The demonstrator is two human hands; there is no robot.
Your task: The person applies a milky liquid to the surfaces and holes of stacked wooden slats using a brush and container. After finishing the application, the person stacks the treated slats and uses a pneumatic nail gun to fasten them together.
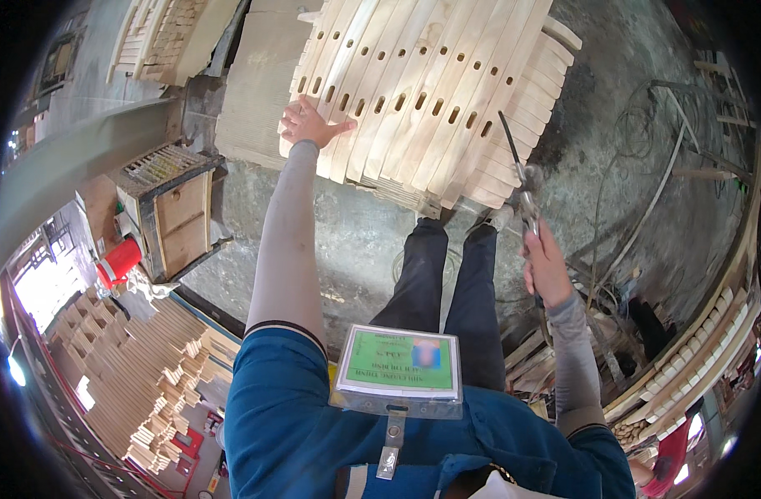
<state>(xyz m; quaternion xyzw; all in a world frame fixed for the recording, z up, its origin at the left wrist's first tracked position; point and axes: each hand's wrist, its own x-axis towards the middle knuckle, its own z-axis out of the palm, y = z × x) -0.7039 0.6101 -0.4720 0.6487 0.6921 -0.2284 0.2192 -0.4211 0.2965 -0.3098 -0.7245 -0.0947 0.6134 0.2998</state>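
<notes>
The left hand [312, 126], fingers spread, should steady the slotted boards [409, 137] — the right hand [548, 264], fingers clamped round the long-nozzled tool [527, 206], controlling its tip.

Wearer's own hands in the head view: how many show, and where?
2: the left hand on the lower-left part of the slotted wooden boards, the right hand right of them, gripping a thin-nozzled tool. Neither is hidden.

The stained grey floor [355, 245] carries a stack of slotted pale wooden slats [434, 79] beside a flat tan sheet [260, 87].
</notes>
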